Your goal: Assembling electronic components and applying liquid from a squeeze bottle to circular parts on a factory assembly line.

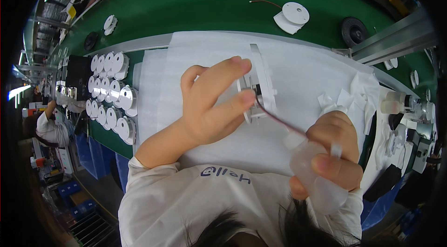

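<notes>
Left hand (207, 105) pinches a white round plastic unit (267, 81) on edge above the white sheet (163, 74); right hand (339, 135) is wrapped around a translucent squeeze bottle (326, 198). Held unit seems mid-work, its wired inner side exposed; rows of similar white round units (126, 126) stand on the green bench (200, 7) at left, whether finished unclear. Fingers cover part of the held unit; the thin dark-red wire's (279, 120) far end is lost near the bottle; nozzle blurred.

At centre, the left hand (205, 102) grips with digits pointing right, its forearm (163, 144) slanting up from lower left; at lower right, the right hand (342, 142) curls closed.
</notes>
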Demonstrator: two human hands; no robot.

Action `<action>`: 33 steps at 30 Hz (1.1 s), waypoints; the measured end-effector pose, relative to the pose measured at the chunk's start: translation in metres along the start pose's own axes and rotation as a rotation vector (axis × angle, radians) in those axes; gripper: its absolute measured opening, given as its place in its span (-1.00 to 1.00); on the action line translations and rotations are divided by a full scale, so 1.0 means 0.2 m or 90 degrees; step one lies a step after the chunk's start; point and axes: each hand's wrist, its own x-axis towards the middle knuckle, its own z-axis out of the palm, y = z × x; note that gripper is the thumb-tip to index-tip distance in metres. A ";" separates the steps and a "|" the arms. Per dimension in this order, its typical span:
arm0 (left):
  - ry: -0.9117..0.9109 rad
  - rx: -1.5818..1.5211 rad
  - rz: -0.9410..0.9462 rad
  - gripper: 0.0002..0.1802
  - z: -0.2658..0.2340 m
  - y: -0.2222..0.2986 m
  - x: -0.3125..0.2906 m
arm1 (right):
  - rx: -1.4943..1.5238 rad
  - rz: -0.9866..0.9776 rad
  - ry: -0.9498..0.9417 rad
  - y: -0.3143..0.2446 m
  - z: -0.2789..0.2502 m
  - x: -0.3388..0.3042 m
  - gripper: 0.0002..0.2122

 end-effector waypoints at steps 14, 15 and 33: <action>-0.086 -0.414 -0.458 -0.19 -0.05 0.04 0.02 | -0.021 -0.081 -0.022 0.01 0.01 -0.03 -0.62; -0.086 -0.414 -0.459 -0.19 -0.05 0.04 0.02 | -0.025 -0.070 -0.036 0.00 0.00 -0.02 -0.61; -0.001 -0.878 -0.782 -0.34 -0.13 0.07 0.10 | -0.019 -0.046 -0.044 0.03 0.00 -0.02 -0.61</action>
